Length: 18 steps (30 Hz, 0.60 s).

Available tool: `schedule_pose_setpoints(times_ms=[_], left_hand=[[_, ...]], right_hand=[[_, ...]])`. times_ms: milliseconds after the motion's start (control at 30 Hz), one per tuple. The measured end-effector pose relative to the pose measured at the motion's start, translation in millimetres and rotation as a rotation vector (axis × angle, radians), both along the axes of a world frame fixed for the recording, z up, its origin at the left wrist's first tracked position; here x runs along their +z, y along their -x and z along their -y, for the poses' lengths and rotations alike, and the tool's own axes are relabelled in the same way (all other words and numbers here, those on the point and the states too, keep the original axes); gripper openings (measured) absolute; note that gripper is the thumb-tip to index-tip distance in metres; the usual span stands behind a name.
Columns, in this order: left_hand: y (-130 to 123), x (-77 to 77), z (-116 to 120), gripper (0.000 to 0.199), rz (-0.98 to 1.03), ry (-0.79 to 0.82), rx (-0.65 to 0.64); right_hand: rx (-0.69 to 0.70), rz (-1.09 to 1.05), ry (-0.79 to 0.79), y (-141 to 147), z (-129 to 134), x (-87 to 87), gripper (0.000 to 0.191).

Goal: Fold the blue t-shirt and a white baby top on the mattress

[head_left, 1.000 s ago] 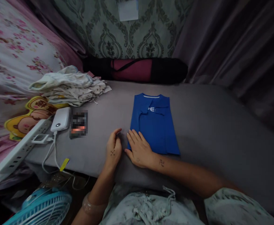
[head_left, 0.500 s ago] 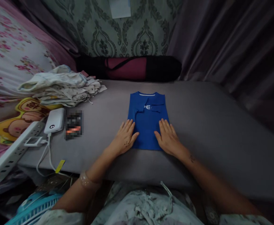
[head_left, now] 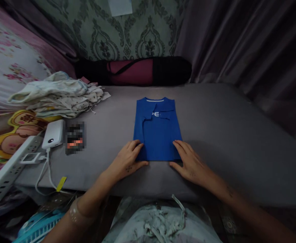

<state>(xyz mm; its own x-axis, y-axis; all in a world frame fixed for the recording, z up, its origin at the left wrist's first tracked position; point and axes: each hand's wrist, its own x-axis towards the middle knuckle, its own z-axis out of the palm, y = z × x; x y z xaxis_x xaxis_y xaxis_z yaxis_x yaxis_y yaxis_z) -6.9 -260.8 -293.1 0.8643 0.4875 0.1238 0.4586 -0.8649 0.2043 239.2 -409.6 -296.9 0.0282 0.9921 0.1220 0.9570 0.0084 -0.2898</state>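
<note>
A blue shirt with white lettering lies on the grey sheet, its sides and sleeves folded inward and its neckline at the far end. My left hand rests at the shirt's near left corner, fingers on the fabric and thumb apart along the bottom edge. At the near right corner is my right hand, its fingertips on the cloth and its thumb spread below them by the bottom edge. Neither hand has the fabric gripped.
Piled clothes lie at the back left. Nearer are a white power bank, a power strip, cables and a yellow cushion. A long black and maroon bag lies along the wall.
Both hands have slid down the shirt toward me, to its near corners. Their thumbs have moved from the fabric to the bottom edge. The view has shifted slightly.
</note>
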Motion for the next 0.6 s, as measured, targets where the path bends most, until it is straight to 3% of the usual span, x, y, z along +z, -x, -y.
schedule_pose_setpoints(times_ms=[167, 267, 433, 600], left_hand=[[12, -1.3, -1, 0.039, -0.044, -0.057, -0.118], [9, -3.2, 2, 0.030, -0.133, -0.149, -0.165], [4, 2.5, 8, 0.031, -0.276, -0.179, -0.174], [9, 4.4, -9, 0.044, -0.185, -0.051, -0.131]], right_hand=[[0.151, 0.128, -0.016, -11, 11, 6.0, 0.036], [0.221, 0.286, -0.022, -12, 8, 6.2, 0.027], [0.250, 0.417, -0.036, -9, 8, 6.9, 0.046], [0.231, 0.256, -0.004, -20, -1, 8.2, 0.050]])
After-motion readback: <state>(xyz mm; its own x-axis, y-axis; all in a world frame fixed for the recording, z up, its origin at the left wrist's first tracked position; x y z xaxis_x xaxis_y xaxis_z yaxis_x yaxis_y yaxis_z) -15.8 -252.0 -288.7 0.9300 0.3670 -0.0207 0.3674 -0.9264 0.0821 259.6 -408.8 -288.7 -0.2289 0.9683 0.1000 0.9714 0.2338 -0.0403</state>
